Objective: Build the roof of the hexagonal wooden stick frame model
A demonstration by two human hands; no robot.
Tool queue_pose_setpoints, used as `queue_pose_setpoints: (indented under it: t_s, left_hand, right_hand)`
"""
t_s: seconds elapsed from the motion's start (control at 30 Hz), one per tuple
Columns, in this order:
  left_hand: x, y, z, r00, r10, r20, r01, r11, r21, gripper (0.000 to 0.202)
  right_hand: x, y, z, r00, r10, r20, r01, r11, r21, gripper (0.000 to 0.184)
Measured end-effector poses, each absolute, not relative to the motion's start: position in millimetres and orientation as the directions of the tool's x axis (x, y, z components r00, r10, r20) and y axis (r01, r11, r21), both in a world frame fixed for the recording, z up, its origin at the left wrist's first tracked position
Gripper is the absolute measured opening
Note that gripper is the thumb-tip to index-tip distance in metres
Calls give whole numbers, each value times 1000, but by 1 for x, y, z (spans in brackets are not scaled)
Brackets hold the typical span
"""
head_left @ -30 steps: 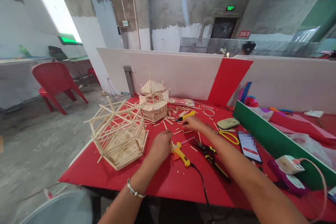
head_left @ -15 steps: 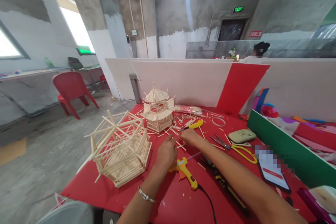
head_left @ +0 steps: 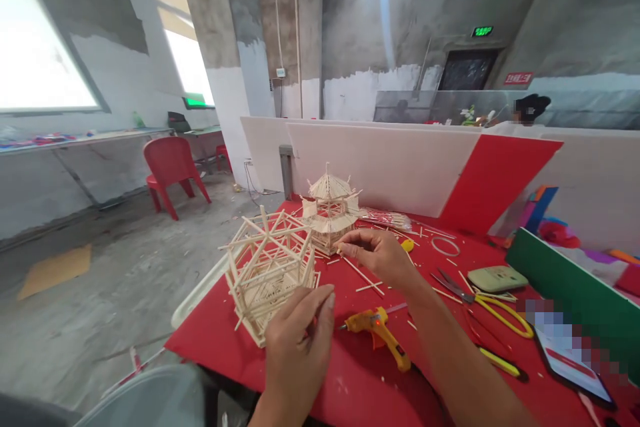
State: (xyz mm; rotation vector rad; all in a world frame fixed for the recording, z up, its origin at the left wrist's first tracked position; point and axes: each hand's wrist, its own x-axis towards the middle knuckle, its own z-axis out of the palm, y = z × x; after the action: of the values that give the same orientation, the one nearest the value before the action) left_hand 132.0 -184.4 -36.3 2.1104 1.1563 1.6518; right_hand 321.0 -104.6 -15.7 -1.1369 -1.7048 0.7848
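Observation:
My right hand point(head_left: 384, 259) pinches a short, pale wooden stick point(head_left: 341, 251) between thumb and fingertips, in front of the finished-looking stick pagoda point(head_left: 330, 213). Closer to me, my left hand point(head_left: 300, 333) has thumb and forefinger pressed together; whatever they hold, if anything, is too small to make out. Just behind that hand stands an open stick frame point(head_left: 273, 260) with a slatted base, partly covered by the fingers. A yellow glue gun point(head_left: 377, 333) lies between my forearms, its nozzle pointing left and a small light glowing on it.
Loose sticks point(head_left: 367, 277) are scattered over the red table point(head_left: 320, 387). To the right lie yellow-handled scissors point(head_left: 503, 313), a green case point(head_left: 497, 278), a phone point(head_left: 570, 353) and a green board point(head_left: 565, 287). A grey bin point(head_left: 150, 397) stands below the left edge. A person point(head_left: 530, 110) sits beyond the partition.
Both hands have come up off the loose sticks and moved apart. My left hand is now beside the stick frame, my right before the pagoda with a stick piece. The view has turned left.

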Motion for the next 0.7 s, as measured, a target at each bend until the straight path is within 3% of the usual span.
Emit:
queue_pose_setpoints:
  t_s: [0.17, 0.27, 0.43, 0.57, 0.63, 0.7]
  left_hand:
    - [100, -189, -35, -90, 718, 690, 485, -573, 660, 15]
    - [94, -186, -37, -134, 715, 686, 461, -568, 682, 17]
    - [96, -181, -33, -88, 739, 668, 329, -611, 720, 19]
    - [98, -181, -31, -82, 845, 529, 173, -510, 842, 13]
    - [97, -180, -32, -122, 896, 427, 74, -421, 904, 11]
    - [95, -180, -33, -125, 920, 370, 9, -372, 928, 14]
  right_hand:
    - [269, -131, -3, 85, 909, 408, 143, 394, -908, 20]
    - [253, -143, -3, 76, 904, 421, 94, 414, -905, 16]
    - [244, -169, 4, -137, 848, 512, 238, 530, -814, 7]
    - [252, -159, -2, -221, 855, 469, 302, 518, -801, 15]
    - [262, -129, -9, -178, 909, 377, 398, 417, -817, 30]
    - [274, -84, -18, 63, 951, 304, 546, 222, -808, 41]
